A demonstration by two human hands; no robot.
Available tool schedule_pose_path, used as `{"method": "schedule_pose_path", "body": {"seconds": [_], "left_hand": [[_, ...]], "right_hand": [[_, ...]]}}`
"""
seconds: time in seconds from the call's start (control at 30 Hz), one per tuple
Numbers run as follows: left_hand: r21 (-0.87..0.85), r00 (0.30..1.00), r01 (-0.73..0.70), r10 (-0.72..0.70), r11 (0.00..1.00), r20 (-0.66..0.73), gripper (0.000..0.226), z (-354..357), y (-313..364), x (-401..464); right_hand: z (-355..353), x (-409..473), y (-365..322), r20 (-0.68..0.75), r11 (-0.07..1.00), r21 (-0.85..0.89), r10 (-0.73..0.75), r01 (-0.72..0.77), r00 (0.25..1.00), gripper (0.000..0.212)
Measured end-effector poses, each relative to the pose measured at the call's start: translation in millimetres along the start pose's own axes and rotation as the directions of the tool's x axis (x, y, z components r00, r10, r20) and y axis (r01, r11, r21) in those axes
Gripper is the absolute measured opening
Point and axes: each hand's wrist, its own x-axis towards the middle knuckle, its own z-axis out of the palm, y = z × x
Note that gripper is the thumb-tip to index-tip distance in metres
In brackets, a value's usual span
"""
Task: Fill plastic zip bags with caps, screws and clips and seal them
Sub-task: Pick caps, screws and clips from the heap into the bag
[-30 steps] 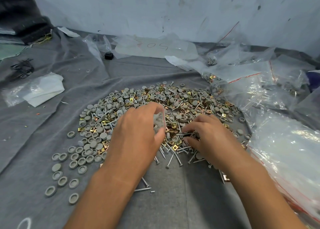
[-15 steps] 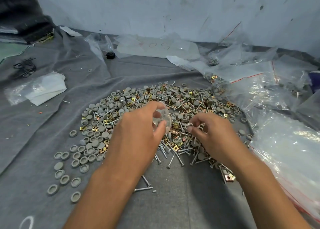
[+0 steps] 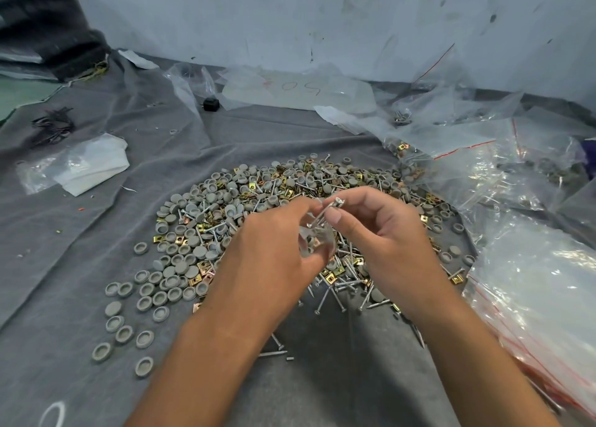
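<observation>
Right hand (image 3: pixel 380 230) has lifted off the pile, fingers pinching screws (image 3: pixel 325 215) at the zip bag (image 3: pixel 314 239) (mouth unclear) gripped by left hand (image 3: pixel 274 249); filling underway.

A pale bluish-white wall (image 3: pixel 322 23), scuffed and dotted with dark marks, rises behind a surface draped in wrinkled grey cloth (image 3: pixel 80 249), with a dark bundle (image 3: pixel 48 39) at the far left under soft, even light.
</observation>
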Motion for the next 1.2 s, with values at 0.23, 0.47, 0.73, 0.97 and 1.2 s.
{"method": "schedule_pose_path", "body": {"seconds": [0.23,0.47,0.73,0.97,1.2], "left_hand": [[-0.021,1.0,0.012,-0.012,1.0,0.006,0.047,-2.2,2.2,0.1],[0.01,1.0,0.005,-0.005,1.0,-0.013,0.049,-2.4,3.2,-0.5],[0.052,0.999,-0.01,0.012,0.999,-0.045,0.048,-2.7,5.0,-0.9],[0.053,0.999,-0.023,0.024,0.998,-0.031,0.048,-2.3,5.9,-1.2],[0.067,0.999,-0.021,0.023,0.998,-0.036,0.05,-3.6,5.5,-1.4]], "right_hand": [[3.3,-2.3,2.0,-0.098,0.988,-0.152,-0.019,0.004,0.995,0.006],[5.4,-3.3,0.0,-0.113,0.97,-0.236,-0.079,0.051,0.99,0.011],[1.7,-1.6,-2.4,-0.19,0.984,-0.162,-0.105,0.074,0.976,0.011],[5.4,-2.0,0.8,-0.136,0.961,-0.273,-0.087,0.047,0.987,0.011],[1.9,-3.9,2.0,-0.133,0.901,-0.43,-0.133,0.064,0.982,0.018]]}}
